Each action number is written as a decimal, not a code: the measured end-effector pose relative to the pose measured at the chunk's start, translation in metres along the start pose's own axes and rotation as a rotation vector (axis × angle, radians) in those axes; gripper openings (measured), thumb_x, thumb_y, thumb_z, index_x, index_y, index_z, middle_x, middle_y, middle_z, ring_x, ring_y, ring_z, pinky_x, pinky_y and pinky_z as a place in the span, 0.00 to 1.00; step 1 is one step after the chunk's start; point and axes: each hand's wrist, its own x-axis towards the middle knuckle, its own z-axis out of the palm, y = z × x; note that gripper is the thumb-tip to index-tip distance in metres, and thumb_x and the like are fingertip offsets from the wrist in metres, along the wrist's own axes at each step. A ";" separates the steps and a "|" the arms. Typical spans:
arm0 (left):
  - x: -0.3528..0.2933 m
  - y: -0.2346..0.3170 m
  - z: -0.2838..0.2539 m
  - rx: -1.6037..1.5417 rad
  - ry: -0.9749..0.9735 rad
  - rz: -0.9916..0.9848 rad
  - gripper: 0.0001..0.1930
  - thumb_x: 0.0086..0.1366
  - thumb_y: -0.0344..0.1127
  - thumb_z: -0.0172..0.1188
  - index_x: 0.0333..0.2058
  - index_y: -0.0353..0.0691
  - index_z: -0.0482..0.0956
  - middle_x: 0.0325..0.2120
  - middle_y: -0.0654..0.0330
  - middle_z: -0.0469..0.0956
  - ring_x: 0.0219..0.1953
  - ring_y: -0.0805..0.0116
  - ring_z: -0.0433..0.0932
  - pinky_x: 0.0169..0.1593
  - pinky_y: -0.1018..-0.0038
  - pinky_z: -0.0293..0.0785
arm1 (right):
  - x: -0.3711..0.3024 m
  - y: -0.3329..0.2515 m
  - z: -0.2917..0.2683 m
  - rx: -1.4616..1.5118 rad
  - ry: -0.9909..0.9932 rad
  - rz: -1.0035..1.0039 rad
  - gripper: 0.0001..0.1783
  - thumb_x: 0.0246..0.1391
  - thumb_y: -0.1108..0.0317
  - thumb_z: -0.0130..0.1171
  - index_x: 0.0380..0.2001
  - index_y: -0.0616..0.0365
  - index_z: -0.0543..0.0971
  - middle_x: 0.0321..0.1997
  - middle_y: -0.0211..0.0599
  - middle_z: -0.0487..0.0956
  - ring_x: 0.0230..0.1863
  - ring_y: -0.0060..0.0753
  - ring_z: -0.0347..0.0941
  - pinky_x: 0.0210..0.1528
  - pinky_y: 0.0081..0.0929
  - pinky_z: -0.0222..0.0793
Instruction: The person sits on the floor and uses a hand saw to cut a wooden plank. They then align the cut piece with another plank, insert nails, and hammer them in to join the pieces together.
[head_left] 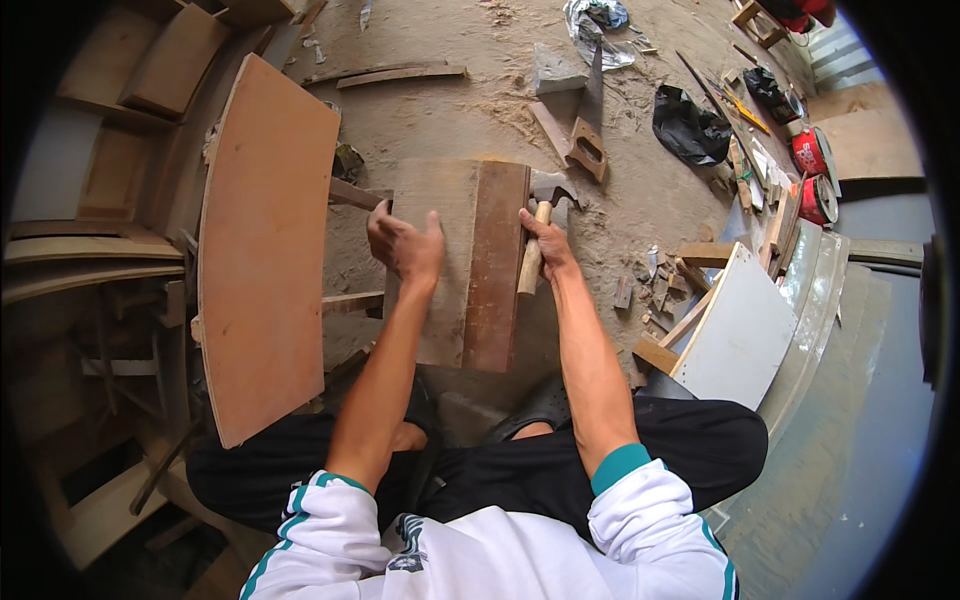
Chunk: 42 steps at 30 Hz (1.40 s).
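Note:
A claw hammer (530,262) is in my right hand (547,245), its pale wooden handle gripped below the dark metal head. That hand is closed and sits against the right edge of a wooden panel (430,310), which has a light plywood face and a reddish-brown board (493,270) along its right side. Over the panel's upper left edge is my left hand (405,245), thumb raised and apart from the fingers. Those fingers are slightly blurred and partly turned from view; nothing shows in them. To its left, a large orange-brown plywood board (268,260) stands on edge with wooden bars behind it.
A handsaw (588,140) lies on the sandy ground beyond the hammer. Black plastic bags (690,125), red cans (812,150) and wood scraps are at the right, near a white-topped wooden piece (738,325). Wooden cabinets (120,130) stand at the left. My crossed legs are close below.

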 end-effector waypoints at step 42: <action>0.142 0.114 0.091 0.485 -1.326 0.404 0.62 0.43 0.90 0.41 0.55 0.33 0.76 0.61 0.39 0.66 0.65 0.43 0.63 0.64 0.49 0.59 | 0.006 -0.025 0.021 0.208 0.072 -0.070 0.09 0.54 0.69 0.66 0.34 0.53 0.74 0.34 0.28 0.76 0.35 0.23 0.73 0.41 0.26 0.72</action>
